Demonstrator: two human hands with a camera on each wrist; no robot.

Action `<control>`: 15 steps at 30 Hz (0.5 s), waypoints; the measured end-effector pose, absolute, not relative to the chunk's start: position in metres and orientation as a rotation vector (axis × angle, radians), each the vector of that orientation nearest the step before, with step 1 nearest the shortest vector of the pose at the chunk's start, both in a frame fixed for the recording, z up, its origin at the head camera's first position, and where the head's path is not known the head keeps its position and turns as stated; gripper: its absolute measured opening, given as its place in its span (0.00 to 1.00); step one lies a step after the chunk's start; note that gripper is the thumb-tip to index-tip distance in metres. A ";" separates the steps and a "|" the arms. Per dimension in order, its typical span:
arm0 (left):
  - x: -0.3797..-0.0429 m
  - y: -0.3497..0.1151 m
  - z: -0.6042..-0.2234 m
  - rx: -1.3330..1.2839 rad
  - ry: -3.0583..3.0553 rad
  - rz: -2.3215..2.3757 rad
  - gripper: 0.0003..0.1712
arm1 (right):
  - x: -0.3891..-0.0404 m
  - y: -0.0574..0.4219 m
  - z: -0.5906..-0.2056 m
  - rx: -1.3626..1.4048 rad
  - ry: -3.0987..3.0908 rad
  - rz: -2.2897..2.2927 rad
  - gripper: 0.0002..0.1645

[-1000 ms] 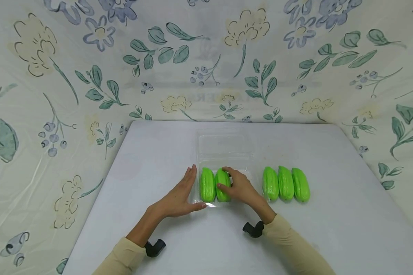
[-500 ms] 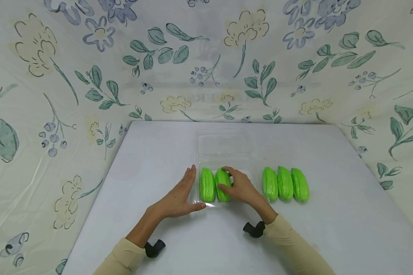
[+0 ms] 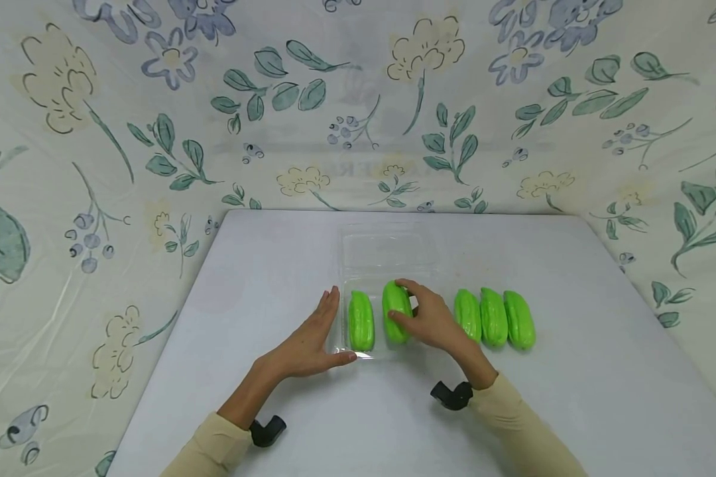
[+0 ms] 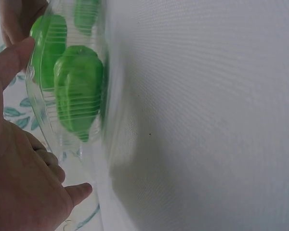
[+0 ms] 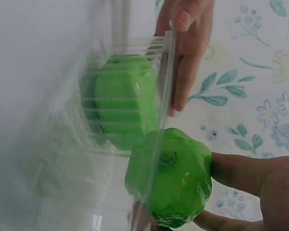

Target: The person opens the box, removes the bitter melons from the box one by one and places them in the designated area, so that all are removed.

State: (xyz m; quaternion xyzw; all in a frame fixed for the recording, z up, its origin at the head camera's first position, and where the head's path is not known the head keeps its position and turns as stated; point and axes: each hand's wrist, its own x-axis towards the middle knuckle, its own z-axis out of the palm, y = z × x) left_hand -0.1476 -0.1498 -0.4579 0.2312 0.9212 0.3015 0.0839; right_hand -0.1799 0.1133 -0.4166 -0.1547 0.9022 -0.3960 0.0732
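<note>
My right hand (image 3: 432,321) pinches a shiny, ridged green gourd-like vegetable (image 3: 395,311) between thumb and fingers. In the right wrist view the held vegetable (image 5: 185,180) shows its stem end and is up at the rim of the clear plastic clamshell box (image 5: 166,82). A second such vegetable (image 3: 360,321) lies lengthwise in the box's left part, seen through the ribbed wall in the left wrist view. Along the box's left side my left hand (image 3: 304,344) rests with straight fingers, its thumb at the front left corner.
Three more green vegetables (image 3: 494,318) lie side by side on the white table (image 3: 573,397), right of the box. The box's clear lid (image 3: 388,248) is folded open toward the back. A floral cloth (image 3: 358,132) hangs behind the table and at its sides.
My right hand has lifted the second vegetable and shifted it right and slightly back, leaving a gap beside the other one in the box. My left hand stays in place.
</note>
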 end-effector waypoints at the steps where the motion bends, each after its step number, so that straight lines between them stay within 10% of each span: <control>1: -0.148 -0.150 -0.458 0.688 2.749 0.897 0.69 | -0.181 0.115 -0.415 -0.473 2.707 -1.200 0.37; 15: -0.150 -0.150 -0.461 0.681 2.753 0.884 0.69 | -0.185 0.151 -0.403 -0.485 2.792 -1.205 0.37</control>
